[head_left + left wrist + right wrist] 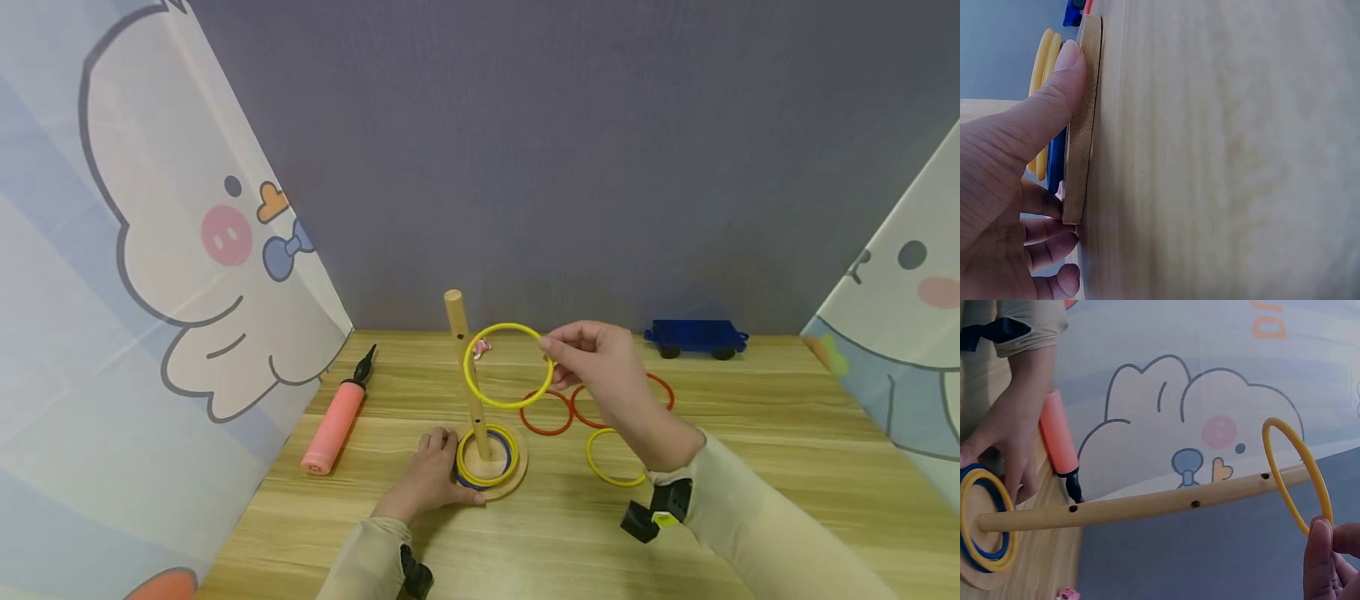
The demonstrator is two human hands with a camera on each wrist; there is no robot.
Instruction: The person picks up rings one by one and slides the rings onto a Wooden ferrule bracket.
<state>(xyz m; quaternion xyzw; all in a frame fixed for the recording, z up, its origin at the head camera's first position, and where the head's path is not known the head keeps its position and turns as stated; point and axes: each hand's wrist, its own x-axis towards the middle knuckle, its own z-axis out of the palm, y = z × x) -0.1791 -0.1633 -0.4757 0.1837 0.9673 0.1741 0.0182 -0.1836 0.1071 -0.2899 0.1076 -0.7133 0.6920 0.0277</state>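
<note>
The right hand (611, 375) is pinching a yellow ring (508, 365) between thumb and forefinger, holding it in the air beside the upper part of the wooden peg (467, 375), below its tip and not yet around it. The left hand (431, 475) is steadying the peg's round wooden base (517, 479) near the front edge of the counter (750, 467); its thumb is pressed against the base's rim, and the other fingers (1047, 247), loosely curled, are resting behind it. A yellow and a blue ring (487, 458) are already lying stacked on the base around the peg.

By the look of it, the step in hand is threading this ring onto the peg. That would call for lifting the ring above the peg's top, centring it there, and only then letting go.

On the counter to the right of the base are lying two red rings (547, 414) and another yellow one (611, 460). A pink hand pump (335, 421) is lying towards the left edge, and a blue toy cart (696, 337) is standing at the back edge. None of these is crowding the peg; the peg's own height is the only obstacle.
</note>
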